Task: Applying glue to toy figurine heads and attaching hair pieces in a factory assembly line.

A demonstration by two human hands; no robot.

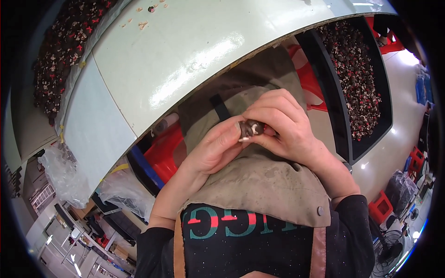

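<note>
Above my apron-covered lap, both hands meet around a small dark brown piece with white parts (251, 128). My left hand (218, 143) closes on its left side, thumb pressed along the top. From the right, my right hand (282, 121) pinches it with thumb and curled fingers. A bit of red shows between the right fingers, too small to make out. The piece's underside is hidden by the fingers.
A white table (185, 60) stretches in front, with small pale and dark scraps (143, 24) on it. A heap of dark, red and white pieces (65, 55) lies far left. Similar pieces fill a black crate (344, 111) at right. Clear plastic bags (65, 173) hang left.
</note>
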